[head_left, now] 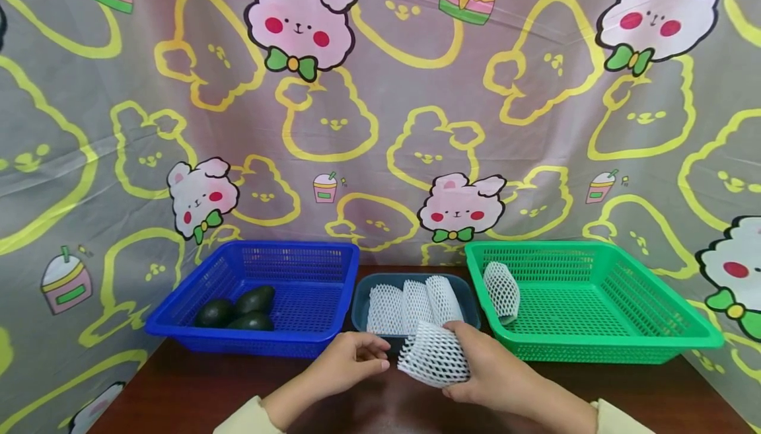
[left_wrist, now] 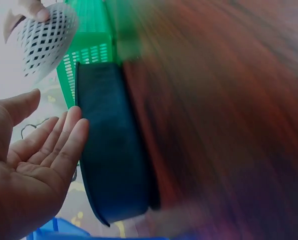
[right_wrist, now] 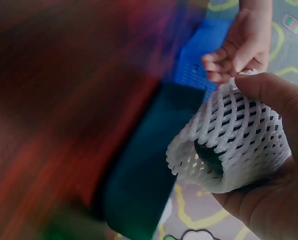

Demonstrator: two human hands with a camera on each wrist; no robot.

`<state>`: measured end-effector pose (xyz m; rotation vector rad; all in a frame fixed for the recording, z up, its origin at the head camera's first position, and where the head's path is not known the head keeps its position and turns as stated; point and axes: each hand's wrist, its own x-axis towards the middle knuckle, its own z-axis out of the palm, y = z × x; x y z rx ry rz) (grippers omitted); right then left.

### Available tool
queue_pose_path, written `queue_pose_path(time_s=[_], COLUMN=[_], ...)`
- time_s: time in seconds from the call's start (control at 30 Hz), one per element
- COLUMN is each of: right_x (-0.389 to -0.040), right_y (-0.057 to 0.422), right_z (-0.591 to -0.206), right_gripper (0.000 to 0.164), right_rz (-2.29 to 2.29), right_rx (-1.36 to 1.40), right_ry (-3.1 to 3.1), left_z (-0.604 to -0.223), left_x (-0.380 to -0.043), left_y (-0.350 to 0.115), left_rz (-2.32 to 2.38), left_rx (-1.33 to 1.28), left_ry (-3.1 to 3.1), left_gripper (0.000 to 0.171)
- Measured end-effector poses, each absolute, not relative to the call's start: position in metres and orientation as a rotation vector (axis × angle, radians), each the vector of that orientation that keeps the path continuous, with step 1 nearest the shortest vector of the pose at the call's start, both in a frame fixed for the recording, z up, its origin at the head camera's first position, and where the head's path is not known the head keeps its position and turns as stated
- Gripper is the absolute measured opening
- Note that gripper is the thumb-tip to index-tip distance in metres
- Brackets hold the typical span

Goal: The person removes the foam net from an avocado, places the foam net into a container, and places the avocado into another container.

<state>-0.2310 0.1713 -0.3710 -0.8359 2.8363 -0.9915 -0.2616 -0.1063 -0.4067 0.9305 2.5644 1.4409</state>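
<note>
My right hand point(head_left: 493, 368) grips a white foam net sleeve point(head_left: 436, 355) in front of the dark tray. Inside it, the right wrist view shows a dark green avocado point(right_wrist: 209, 157) through the sleeve's wide end. My left hand point(head_left: 351, 358) is apart from the sleeve, just to its left, with fingers relaxed and holding nothing. White foam net sleeves point(head_left: 386, 308) lie side by side in the dark blue-green tray point(head_left: 359, 312). Three dark avocados point(head_left: 255, 300) rest in the blue basket point(head_left: 250, 339) on the left.
At the right stands a green basket point(head_left: 600, 348); a net-sleeved item point(head_left: 502, 292) leans at its left wall. Baskets and tray sit on a dark brown wooden table point(head_left: 196, 388). A patterned cloth point(head_left: 380, 156) hangs behind.
</note>
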Motion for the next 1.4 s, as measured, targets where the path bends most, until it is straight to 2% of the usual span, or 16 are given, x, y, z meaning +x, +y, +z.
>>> queue_pose_path(time_s=[0.37,0.97,1.4], right_x=[-0.241,-0.256,-0.258], right_y=[0.155,0.145,0.143], right_z=[-0.398,-0.42,-0.424], right_gripper=[0.075,0.073,0.08], right_rz=[-0.911,-0.891,-0.844], right_rx=[-1.029,-1.036,-0.994], right_ry=[2.802,2.763,2.709], left_z=[-0.411,-0.416,-0.418], left_x=[-0.259,-0.255,-0.258], left_y=[-0.124,-0.121,-0.116], left_rz=[1.42,1.441,1.457], left_rx=[0.905,0.906,0.888], left_ry=[2.609,2.564,2.515], left_gripper=[0.023,0.012,0.013])
